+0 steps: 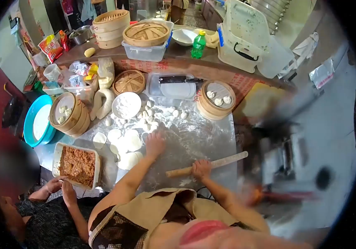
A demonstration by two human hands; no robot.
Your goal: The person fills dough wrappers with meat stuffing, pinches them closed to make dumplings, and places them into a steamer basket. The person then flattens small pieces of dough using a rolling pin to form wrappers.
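Observation:
On the floured metal table my right hand (202, 169) is closed around a long wooden rolling pin (230, 160), which lies at a slant. My left hand (155, 144) rests farther in, its fingers stretched toward small dough pieces (149, 117); whether anything is under the fingertips is hidden. Just left of it are several flat dough wrappers (132, 140), some overlapping. Beyond these stands a white bowl (127, 105) with flour. A co-worker's hands (63, 186) pinch something small and pale beside the tub of meat filling (77, 165).
Bamboo steamers with filled dumplings stand at the left (69, 114) and right (216, 99). A cleaver (181, 79) lies on a plastic lid at the back. A turquoise basin (41, 120) sits at the left edge. The raised shelf holds a green bottle (198, 44).

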